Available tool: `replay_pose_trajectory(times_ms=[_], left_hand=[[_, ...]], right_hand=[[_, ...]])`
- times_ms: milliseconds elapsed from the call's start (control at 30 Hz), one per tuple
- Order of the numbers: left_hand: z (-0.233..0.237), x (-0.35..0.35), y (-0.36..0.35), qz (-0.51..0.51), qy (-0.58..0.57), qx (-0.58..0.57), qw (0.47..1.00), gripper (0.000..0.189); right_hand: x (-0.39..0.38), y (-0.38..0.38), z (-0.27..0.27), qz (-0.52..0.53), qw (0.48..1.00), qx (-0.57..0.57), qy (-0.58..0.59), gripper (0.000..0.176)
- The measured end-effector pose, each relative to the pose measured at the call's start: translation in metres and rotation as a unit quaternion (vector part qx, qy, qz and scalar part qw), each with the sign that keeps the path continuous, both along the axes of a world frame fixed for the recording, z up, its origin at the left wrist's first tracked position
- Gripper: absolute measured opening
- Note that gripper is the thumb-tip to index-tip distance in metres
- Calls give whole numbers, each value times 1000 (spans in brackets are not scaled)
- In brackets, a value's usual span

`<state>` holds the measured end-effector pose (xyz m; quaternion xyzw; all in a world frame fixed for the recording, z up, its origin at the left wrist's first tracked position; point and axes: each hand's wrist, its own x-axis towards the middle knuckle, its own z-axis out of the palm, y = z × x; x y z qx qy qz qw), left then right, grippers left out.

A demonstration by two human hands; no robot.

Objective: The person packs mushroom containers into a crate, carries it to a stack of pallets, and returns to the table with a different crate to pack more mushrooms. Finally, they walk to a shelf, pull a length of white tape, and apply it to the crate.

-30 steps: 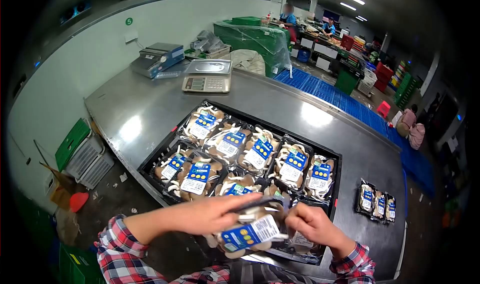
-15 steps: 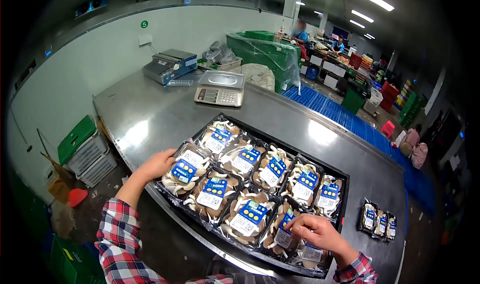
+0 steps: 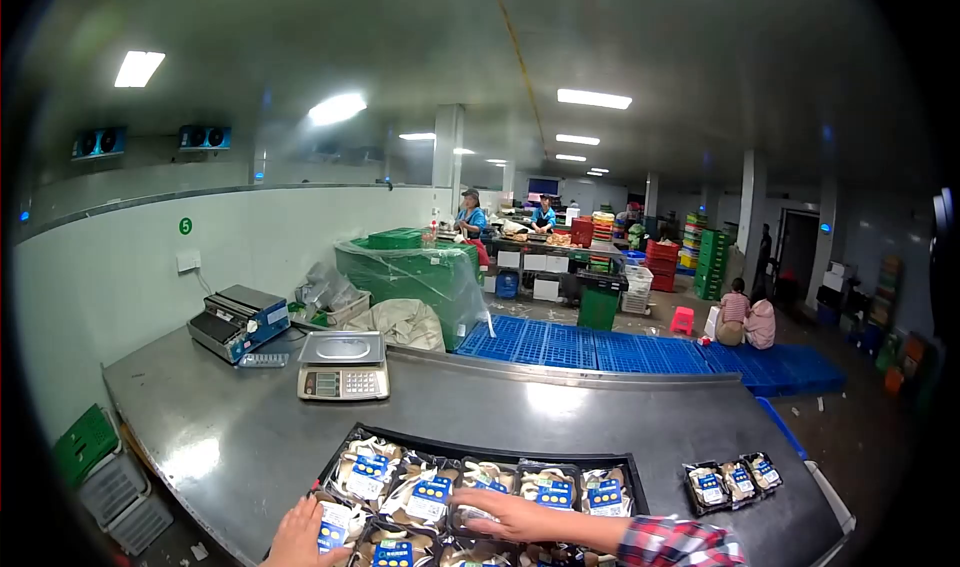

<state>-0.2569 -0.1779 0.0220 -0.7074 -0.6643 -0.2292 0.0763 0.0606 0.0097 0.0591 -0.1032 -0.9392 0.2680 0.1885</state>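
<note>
Toward the table's (image 3: 235,407) near edge, a black tray (image 3: 635,473) holds labelled mushroom packs (image 3: 551,491); the left hand (image 3: 303,537) is spread at its left edge, the right hand (image 3: 512,516) flat over middle packs.

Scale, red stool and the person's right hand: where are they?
Scale (image 3: 344,356), head view: on its weighing pan.
Red stool (image 3: 682,317), head view: on its upper part.
Right hand (image 3: 505,516), head view: on the back of the hand.
</note>
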Motion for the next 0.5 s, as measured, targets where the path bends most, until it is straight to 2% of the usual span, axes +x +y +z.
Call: replay_pose_trajectory(times_ms=[100,167,200,233,300,367,433,500], left_hand=[[4,5,0,29,16,-35,999,82],[7,6,0,39,40,-49,997,83],[8,6,0,35,40,-40,998,84],[9,6,-1,31,39,-30,998,84],[9,7,-1,37,18,-48,998,84],[5,4,1,37,10,-68,997,86],[15,5,0,30,-10,-98,995,88],[11,0,1,25,-12,-122,992,92]], right_hand=[[-62,20,-5,9,996,88,-9,48],[-111,38,-23,-12,978,208,-18,48],[-135,49,-33,-16,975,223,8,49],[-153,48,-26,-37,972,233,-17,50],[-197,69,-46,-61,945,321,28,51],[-221,75,-54,-102,955,275,-30,49],[-230,75,-73,-128,935,319,-86,50],[-227,70,-68,-138,944,277,-112,49]])
